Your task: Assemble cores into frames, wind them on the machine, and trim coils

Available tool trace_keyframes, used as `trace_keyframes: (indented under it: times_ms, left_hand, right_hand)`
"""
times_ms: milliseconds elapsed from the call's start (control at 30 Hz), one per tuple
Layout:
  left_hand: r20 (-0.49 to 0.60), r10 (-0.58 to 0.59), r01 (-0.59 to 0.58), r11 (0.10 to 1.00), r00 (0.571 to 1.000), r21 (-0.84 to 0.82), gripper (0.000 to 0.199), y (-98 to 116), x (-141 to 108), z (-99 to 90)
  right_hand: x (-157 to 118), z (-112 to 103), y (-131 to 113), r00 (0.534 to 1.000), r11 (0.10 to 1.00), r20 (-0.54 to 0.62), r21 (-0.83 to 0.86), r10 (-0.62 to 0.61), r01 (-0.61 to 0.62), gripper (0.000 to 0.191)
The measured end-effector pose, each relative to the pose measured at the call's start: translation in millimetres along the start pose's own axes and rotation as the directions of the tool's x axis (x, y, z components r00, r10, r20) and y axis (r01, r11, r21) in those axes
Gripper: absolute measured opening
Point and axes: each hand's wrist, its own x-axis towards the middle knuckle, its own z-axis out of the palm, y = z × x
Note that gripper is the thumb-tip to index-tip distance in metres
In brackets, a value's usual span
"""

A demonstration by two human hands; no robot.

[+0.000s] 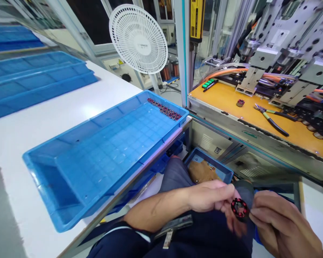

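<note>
A small ring-shaped motor stator (239, 208), black with red segments around its rim, is held over my lap. My left hand (216, 196) is closed on it, thumb on top and fingers underneath. Close by on the right, my right hand (281, 222) is closed in a pinch, its fingertips at the stator's right edge. What that pinch holds, if anything, is too small to make out. Several similar stators (165, 110) lie in rows at the far end of the long blue tray (97, 125) on my left.
Stacked blue trays (40, 82) stand on the white table (107, 84). A white fan (138, 39) is behind. On the machine's orange bench (223, 102) lie pliers (271, 120), another stator (240, 103) and a black pen (210, 86). Below is a blue bin (226, 173) with small parts.
</note>
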Motion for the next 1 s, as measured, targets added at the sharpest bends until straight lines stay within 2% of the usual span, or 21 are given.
trace_keyframes:
  times_ms: [33, 100, 200, 300, 400, 500, 567, 667, 733, 800, 867, 1000]
  left_hand:
    - [0.038, -0.065, 0.065, 0.998, 0.997, 0.004, 0.065, -0.4, 0.2, -1.1]
    - [0.042, -0.072, 0.071, 0.997, 0.997, 0.012, 0.056, 0.1, -0.5, -2.3]
    - [-0.005, 0.07, -0.07, 0.997, 0.998, 0.022, 0.043, 2.1, -2.5, -1.7]
    - [-0.076, 0.209, -0.207, 0.978, 0.975, 0.023, 0.037, 3.1, -4.3, 1.3]
    - [-0.129, 0.374, -0.373, 0.927, 0.918, 0.03, 0.03, 5.4, -5.9, 5.7]
    - [-0.138, 0.499, -0.506, 0.863, 0.855, -0.016, 0.038, 9.5, -6.8, 8.5]
    - [-0.175, 0.483, -0.499, 0.864, 0.858, -0.062, 0.044, 11.0, -6.6, 8.0]
    - [-0.189, 0.327, -0.336, 0.942, 0.926, -0.019, 0.042, 9.1, -5.3, 4.1]
    - [-0.104, 0.175, -0.172, 0.984, 0.979, 0.037, 0.046, 6.1, -4.6, 1.0]
    - [-0.016, 0.085, -0.084, 0.995, 0.996, 0.055, 0.046, 3.6, -4.6, -1.0]
    - [0.01, 0.111, -0.112, 0.993, 0.994, 0.048, 0.042, 2.8, -5.4, -1.0]
    - [-0.101, 0.286, -0.275, 0.955, 0.953, 0.111, 0.032, 4.6, -7.8, 3.2]
  right_hand:
    - [-1.5, 0.1, -0.1, 1.0, 1.0, 0.009, 0.015, 0.004, -0.005, 0.021]
    - [-2.8, 1.0, -0.8, 1.0, 1.0, -0.013, 0.008, 0.004, -0.004, 0.019]
    - [-0.1, 3.4, -2.4, 0.998, 0.997, -0.057, -0.079, 0.004, -0.009, 0.025]
    - [4.9, 4.9, -2.9, 0.997, 0.984, -0.081, -0.176, 0.011, -0.025, 0.024]
    - [8.0, 5.6, -2.3, 0.993, 0.979, -0.118, -0.199, 0.031, -0.054, 0.014]
    - [8.0, 6.1, -2.5, 0.991, 0.988, -0.119, -0.129, 0.064, -0.079, 0.009]
    - [7.2, 5.7, -3.0, 0.991, 0.995, -0.117, -0.071, 0.064, -0.073, 0.01]
    - [8.1, 2.8, -2.9, 0.994, 0.999, -0.108, -0.034, 0.001, -0.005, 0.01]
    - [10.4, -0.3, -2.1, 0.995, 0.999, -0.09, -0.035, -0.044, 0.041, 0.011]
    - [12.9, -3.0, -1.0, 0.995, 0.996, -0.067, -0.048, -0.074, 0.071, 0.011]
    - [14.0, -4.2, 0.0, 0.995, 0.995, -0.057, -0.063, -0.087, 0.083, 0.012]
    - [10.3, -0.2, 0.2, 0.997, 0.998, -0.071, -0.054, -0.019, 0.015, 0.008]
